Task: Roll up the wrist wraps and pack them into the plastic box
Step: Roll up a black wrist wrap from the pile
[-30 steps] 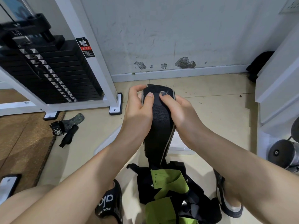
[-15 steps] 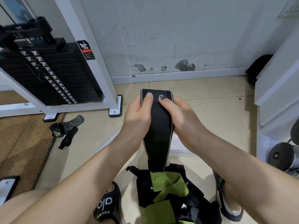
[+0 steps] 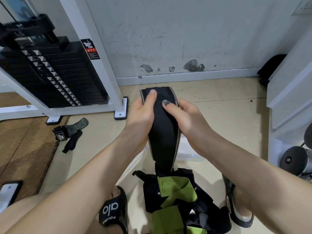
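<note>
A black wrist wrap with grey edging (image 3: 164,132) hangs upright in front of me, its lower end trailing down to the floor. My left hand (image 3: 141,114) grips its top from the left, thumb pressed on the front. My right hand (image 3: 184,115) grips it from the right, thumb on the front too. Below lies a pile of black and green wraps (image 3: 175,200) on the floor. The clear plastic box (image 3: 189,153) sits on the floor behind the held wrap, mostly hidden by my arms.
A white-framed weight stack machine (image 3: 55,73) stands at the left. Loose black straps (image 3: 70,134) lie by a brown mat (image 3: 22,146). White shelving (image 3: 290,98) and a dumbbell (image 3: 297,159) are at the right. My sandalled feet (image 3: 114,211) flank the pile.
The wrap's top has been flattened out and both thumbs have shifted on its front; my hands have stayed at about the same height.
</note>
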{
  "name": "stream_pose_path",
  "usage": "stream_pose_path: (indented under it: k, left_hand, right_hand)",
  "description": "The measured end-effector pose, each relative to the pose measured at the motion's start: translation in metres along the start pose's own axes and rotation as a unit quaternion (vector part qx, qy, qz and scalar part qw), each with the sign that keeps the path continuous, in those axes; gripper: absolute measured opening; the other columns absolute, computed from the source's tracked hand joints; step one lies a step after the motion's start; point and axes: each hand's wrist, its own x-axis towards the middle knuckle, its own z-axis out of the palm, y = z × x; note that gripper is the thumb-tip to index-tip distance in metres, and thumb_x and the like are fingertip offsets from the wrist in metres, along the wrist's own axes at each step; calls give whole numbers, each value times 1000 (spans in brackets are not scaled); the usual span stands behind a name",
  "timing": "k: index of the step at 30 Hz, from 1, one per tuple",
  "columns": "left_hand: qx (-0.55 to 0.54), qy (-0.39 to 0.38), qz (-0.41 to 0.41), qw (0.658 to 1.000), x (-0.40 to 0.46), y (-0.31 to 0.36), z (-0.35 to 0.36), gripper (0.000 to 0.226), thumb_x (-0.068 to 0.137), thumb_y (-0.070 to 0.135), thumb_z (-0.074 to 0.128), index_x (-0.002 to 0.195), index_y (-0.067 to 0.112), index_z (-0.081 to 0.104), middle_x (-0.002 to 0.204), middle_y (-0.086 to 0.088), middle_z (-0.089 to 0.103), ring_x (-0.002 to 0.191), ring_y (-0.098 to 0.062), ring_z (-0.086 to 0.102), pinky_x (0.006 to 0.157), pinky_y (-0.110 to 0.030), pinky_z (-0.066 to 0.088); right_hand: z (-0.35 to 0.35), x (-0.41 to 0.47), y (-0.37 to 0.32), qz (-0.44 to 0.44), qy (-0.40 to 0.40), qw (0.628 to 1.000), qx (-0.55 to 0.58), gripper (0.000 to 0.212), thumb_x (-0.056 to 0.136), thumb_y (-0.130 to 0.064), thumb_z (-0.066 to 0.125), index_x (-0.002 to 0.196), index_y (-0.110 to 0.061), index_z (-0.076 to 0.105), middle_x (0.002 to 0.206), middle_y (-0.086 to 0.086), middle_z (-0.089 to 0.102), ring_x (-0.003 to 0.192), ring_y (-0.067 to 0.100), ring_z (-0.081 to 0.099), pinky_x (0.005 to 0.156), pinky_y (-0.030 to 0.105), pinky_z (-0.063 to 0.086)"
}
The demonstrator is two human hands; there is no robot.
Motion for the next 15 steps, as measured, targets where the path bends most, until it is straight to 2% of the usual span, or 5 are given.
stream_pose_path:
  k: [3,5,8,12,15]
  left_hand:
    - [-28,-47,-78,995,1,6,-2,46,108,48,41,111,17,75,100,-2,80,91,-14,77,75,-27,61]
    - [-15,-69,-94,993,-2,1,0,46,106,50,43,119,19,74,109,-3,79,103,-18,75,88,-31,59]
    - [29,-58,-47,997,-6,-13,3,27,104,41,55,115,23,73,104,0,79,100,-17,75,85,-29,58]
    - [18,-17,7,1000,-3,-11,0,19,105,29,57,107,16,70,98,-5,78,89,-17,76,78,-29,61]
    - [2,26,-49,998,3,-1,-2,22,104,32,56,101,14,69,89,-3,76,79,-14,73,69,-26,59]
  right_hand:
    - [1,-1,0,-19,10,1000,-9,20,102,-24,63,87,-11,66,75,3,74,70,10,66,66,25,52]
    - [-2,2,-2,-15,30,999,27,21,102,-25,62,99,-5,68,95,20,75,83,22,71,75,37,57]
    - [-4,7,-7,-8,44,996,72,34,99,-27,64,112,4,65,110,30,70,99,37,73,90,53,57]
    - [0,4,0,27,18,999,21,33,91,-46,67,100,-15,66,94,6,75,90,22,73,80,41,58]
    - [4,-5,8,0,-16,997,-69,24,104,-36,57,85,-20,58,70,-9,61,67,11,60,62,26,46]
